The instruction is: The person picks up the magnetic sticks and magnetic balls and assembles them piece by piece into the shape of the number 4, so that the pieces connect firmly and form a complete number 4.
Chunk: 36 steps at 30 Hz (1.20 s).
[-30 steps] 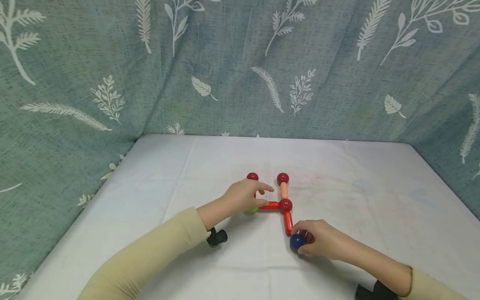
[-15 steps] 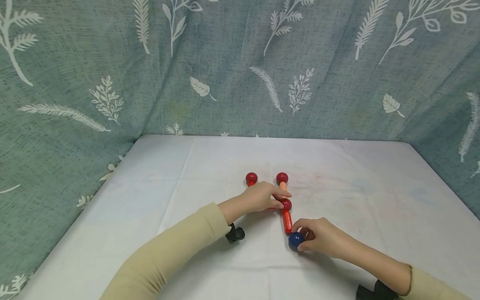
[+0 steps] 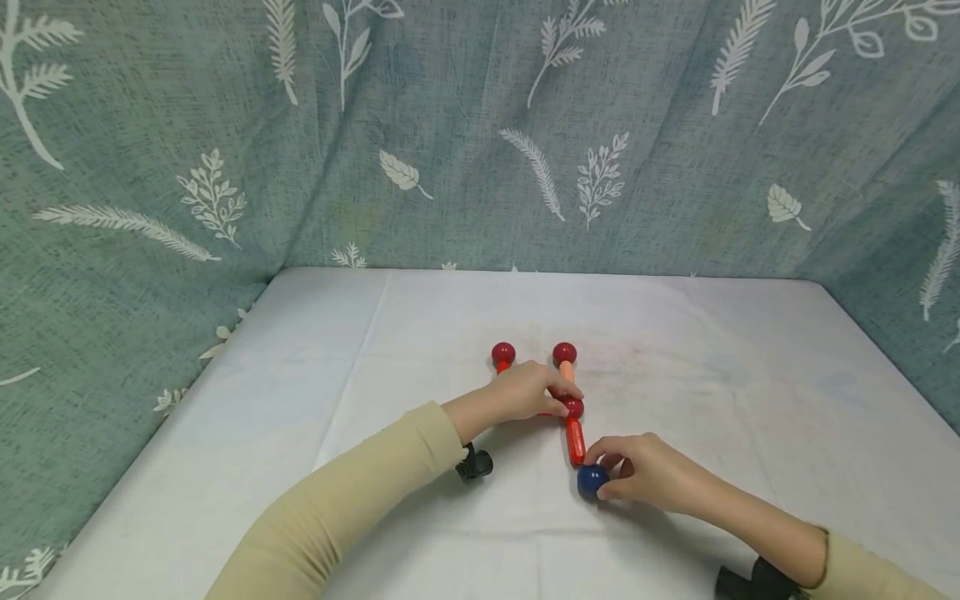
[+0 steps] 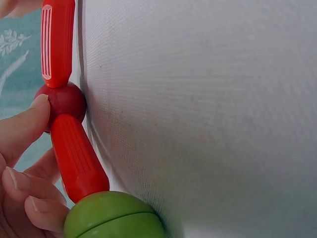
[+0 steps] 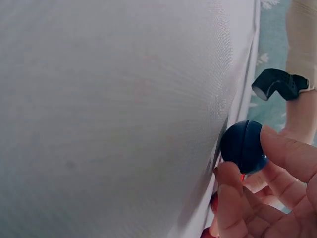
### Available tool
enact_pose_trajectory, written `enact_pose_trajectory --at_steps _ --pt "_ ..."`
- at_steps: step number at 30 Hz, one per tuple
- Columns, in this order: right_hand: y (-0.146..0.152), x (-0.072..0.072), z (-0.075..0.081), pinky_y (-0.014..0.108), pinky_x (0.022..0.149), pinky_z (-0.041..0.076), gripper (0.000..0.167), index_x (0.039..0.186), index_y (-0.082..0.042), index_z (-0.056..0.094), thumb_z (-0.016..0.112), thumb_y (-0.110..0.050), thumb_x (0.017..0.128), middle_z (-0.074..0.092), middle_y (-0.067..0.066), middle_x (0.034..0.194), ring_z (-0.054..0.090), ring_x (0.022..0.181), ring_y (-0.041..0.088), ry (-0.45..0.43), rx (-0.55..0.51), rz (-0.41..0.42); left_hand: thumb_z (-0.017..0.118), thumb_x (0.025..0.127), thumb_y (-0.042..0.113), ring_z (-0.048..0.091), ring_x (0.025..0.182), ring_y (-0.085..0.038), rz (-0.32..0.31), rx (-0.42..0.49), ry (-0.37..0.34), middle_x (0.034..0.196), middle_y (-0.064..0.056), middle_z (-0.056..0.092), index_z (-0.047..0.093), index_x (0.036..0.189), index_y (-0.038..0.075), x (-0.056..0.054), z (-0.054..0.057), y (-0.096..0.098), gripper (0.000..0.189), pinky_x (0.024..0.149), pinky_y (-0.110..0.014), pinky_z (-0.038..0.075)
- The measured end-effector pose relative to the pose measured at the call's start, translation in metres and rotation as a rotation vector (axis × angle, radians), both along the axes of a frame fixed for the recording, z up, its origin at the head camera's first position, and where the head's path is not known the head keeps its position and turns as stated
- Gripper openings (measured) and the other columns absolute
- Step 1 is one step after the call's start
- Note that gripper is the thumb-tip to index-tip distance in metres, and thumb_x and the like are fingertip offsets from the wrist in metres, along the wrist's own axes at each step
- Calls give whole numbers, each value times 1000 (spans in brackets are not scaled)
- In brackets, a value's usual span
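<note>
My left hand (image 3: 525, 392) pinches a dark red ball (image 4: 69, 103) between thumb and fingers. Two red rods meet at that ball, and a green ball (image 4: 113, 218) sits at the end of one of them; in the head view the hand covers the green ball. The other red rod (image 3: 574, 442) points toward a dark blue ball (image 5: 242, 147). My right hand (image 3: 648, 473) holds this blue ball by its sides, right at the rod's near end. An orange rod (image 3: 567, 371) runs from the pinched ball to another red ball (image 3: 565, 354) farther back.
Farther left, a red ball (image 3: 503, 353) tops a red rod partly behind the left hand. White cloth (image 3: 420, 317) covers the table, and a green leaf-print curtain (image 3: 465, 142) hangs behind it. A black wrist camera (image 3: 474, 463) sits under the left wrist.
My left hand has moved right, from over the green ball to the red ball at the junction, and now pinches it. The right hand stays on the blue ball, nearly still.
</note>
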State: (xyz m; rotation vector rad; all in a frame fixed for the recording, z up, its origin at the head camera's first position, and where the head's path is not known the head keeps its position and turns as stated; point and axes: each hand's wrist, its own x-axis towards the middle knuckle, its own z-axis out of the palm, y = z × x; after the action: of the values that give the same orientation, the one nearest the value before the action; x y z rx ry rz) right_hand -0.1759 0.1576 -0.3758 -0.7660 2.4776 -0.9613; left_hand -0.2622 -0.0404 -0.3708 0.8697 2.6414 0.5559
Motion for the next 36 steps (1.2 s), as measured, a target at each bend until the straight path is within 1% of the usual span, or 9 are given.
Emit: enact_pose_trajectory --at_steps 4,10,14,22,26,28,31,33,36 --pt "1 1 0 21 57 46 28 100 -10 61 74 -16 75 66 1 85 57 65 5 -29 -5 -42 68 82 25 52 81 -5 3 -2 -6 90 9 64 66 113 27 -1 0 1 32 70 -18 41" --pt "-2 4 -3 24 49 45 31 99 -2 60 73 -18 77 61 0 74 55 53 12 -101 -10 -145 69 82 25 51 81 -5 15 -1 -23 88 10 63 66 114 27 -3 0 1 32 71 -19 42" --pt "-5 6 -4 25 48 43 31 98 0 61 73 -18 76 59 -1 70 53 50 14 -144 -12 -197 69 82 24 51 83 -5 25 6 -33 89 10 63 66 114 27 -4 -1 1 32 73 -20 42" --pt "-8 8 -4 25 46 41 31 98 0 60 72 -18 76 57 -1 69 51 48 13 -148 5 -213 69 82 23 52 81 -5 29 19 -46 88 10 63 67 112 27 -4 -1 2 31 70 -18 41" --pt "-9 8 -4 24 46 41 33 101 0 60 72 -18 76 56 -2 69 50 49 13 -136 38 -214 68 82 24 52 82 -6 19 -12 -25 90 9 63 66 113 28 -3 0 3 31 69 -19 41" --pt "-9 8 -4 23 45 40 33 102 0 60 72 -18 76 55 -3 69 49 49 12 -126 49 -205 68 83 27 54 85 -6 -9 -59 30 94 9 65 65 115 29 -1 1 2 32 69 -19 42" --pt "-8 7 -5 23 45 40 34 102 1 60 71 -19 77 55 -3 69 49 50 12 -116 47 -182 68 82 28 55 88 -7 -83 -135 146 102 7 63 63 117 31 3 3 2 35 66 -19 42" --pt "-6 7 -6 22 45 40 35 103 2 60 72 -20 77 54 -3 68 49 50 11 -110 38 -163 69 81 28 55 85 -8 -150 -167 222 104 5 60 62 118 32 6 5 2 37 64 -17 42" --pt "-4 6 -6 22 47 40 36 102 1 60 71 -23 78 53 -4 68 48 50 10 -94 22 -130 71 79 28 51 76 -8 -264 -177 275 101 3 51 63 117 32 9 7 2 38 59 -15 39"
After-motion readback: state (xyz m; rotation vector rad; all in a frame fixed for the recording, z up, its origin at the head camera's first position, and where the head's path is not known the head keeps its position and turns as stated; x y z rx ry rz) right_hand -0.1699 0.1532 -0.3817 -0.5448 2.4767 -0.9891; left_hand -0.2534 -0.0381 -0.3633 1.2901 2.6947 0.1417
